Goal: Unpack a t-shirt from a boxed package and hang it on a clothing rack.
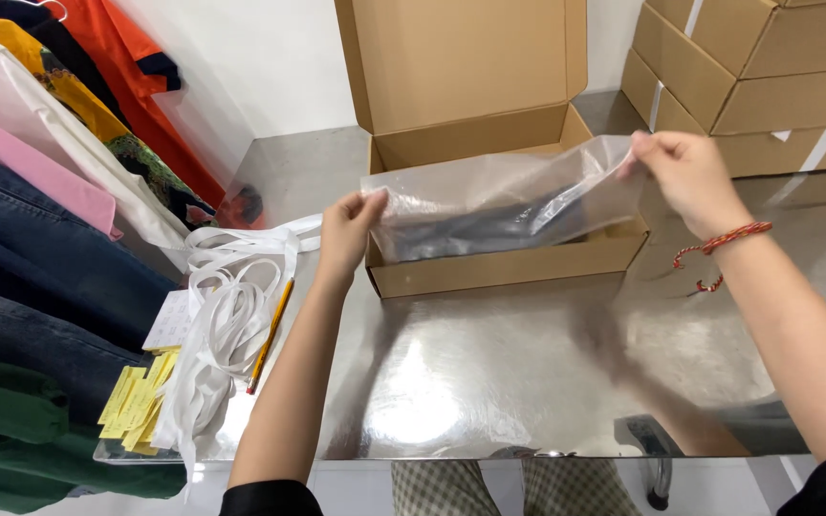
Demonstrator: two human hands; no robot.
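Your left hand (348, 232) and right hand (685, 172) each pinch an end of the clear plastic bag (504, 196) with fingers pressed together, holding it over the open cardboard box (509, 263) at 12 o'clock on the shiny worktop (489, 373).

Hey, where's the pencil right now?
In the head view, the pencil lies at the left of the shiny table, on a heap of white straps, just left of the left hand's forearm.
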